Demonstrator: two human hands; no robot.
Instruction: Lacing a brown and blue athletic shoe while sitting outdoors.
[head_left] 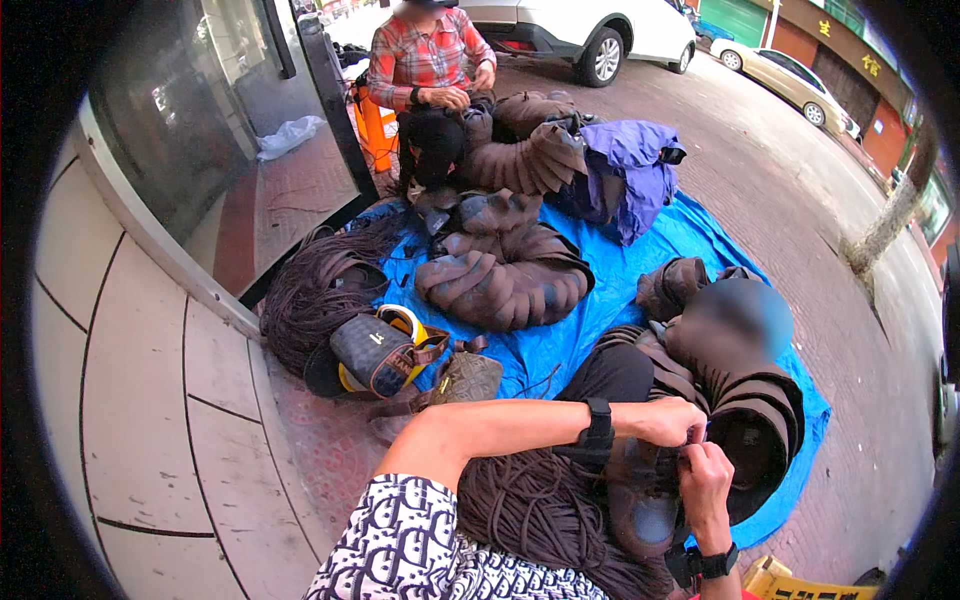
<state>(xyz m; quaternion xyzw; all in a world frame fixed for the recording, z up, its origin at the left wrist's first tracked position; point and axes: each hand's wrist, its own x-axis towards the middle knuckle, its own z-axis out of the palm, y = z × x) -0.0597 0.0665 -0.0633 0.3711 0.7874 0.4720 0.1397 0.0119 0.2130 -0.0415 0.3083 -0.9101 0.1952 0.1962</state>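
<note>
My left hand (672, 422) and my right hand (707, 478) meet close together, both closed in a pinch. Whatever lies between the fingertips is too small to make out. Just below them, over my lap, is a brown shoe upper (640, 510) with a blue-grey toe. A thick bundle of dark brown laces (540, 515) spreads to its left. Right beside my hands, a curved stack of nested brown uppers (755, 400) shows its open end. Black bands sit on both my wrists.
A blue tarp (700, 235) carries another curled stack of uppers (510, 285) and a purple bag (625, 175). Left lie more laces (320, 285), a dark handbag (370, 350) and a glass door (250, 130). Across sits a person in a plaid shirt (425, 60), hands at more uppers; cars stand behind.
</note>
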